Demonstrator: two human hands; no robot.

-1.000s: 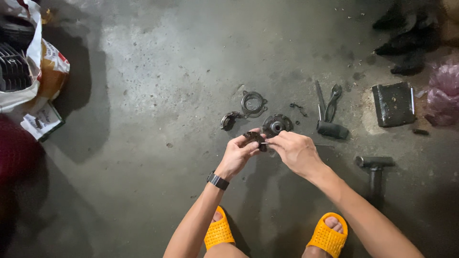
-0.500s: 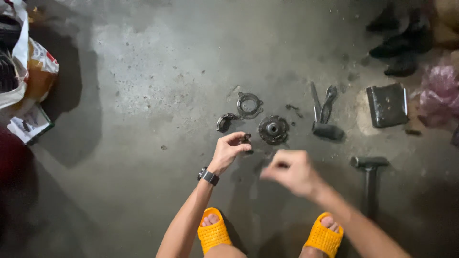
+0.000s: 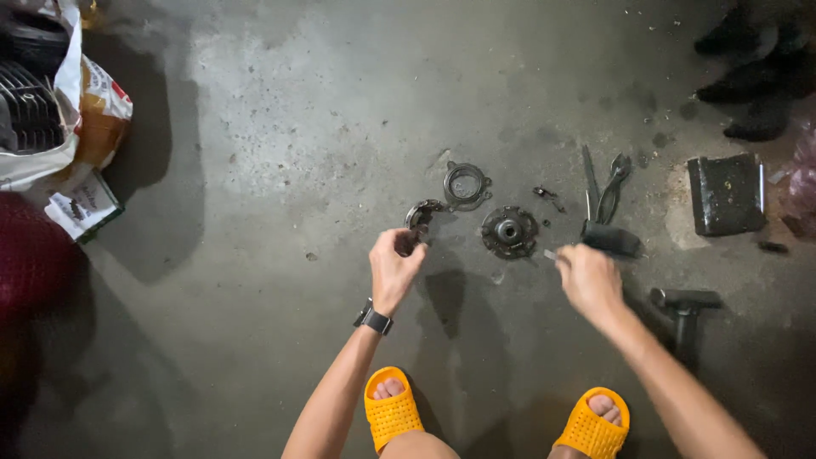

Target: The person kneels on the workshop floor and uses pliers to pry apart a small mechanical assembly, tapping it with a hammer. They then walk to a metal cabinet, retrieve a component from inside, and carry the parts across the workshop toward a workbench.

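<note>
Fingers of my left hand (image 3: pixel 395 268) curl loosely at the curved dark metal piece (image 3: pixel 421 217) on the concrete floor (image 3: pixel 280 127), the tips touching or just short of its lower end; whether they pinch it I cannot tell. Fingers of my right hand (image 3: pixel 589 280) are closed narrowly on a small pale object (image 3: pixel 551 254) that sticks out to the left, just beside the black tool handle (image 3: pixel 612 239). Between the hands lies the round hub-like part (image 3: pixel 509 231), apart from both. Beyond it sits a metal ring with lugs (image 3: pixel 467 184), and pliers (image 3: pixel 614 185) lie next to a thin rod (image 3: pixel 589 177). A dark rectangular block (image 3: pixel 727 194) and a hammer (image 3: pixel 684 308) rest to the right; bags (image 3: pixel 81 110) stand far left. Judgement: such small, greasy pieces are best taken at the edges with the fingertips, each kept separate on the floor so none is lost.
</note>
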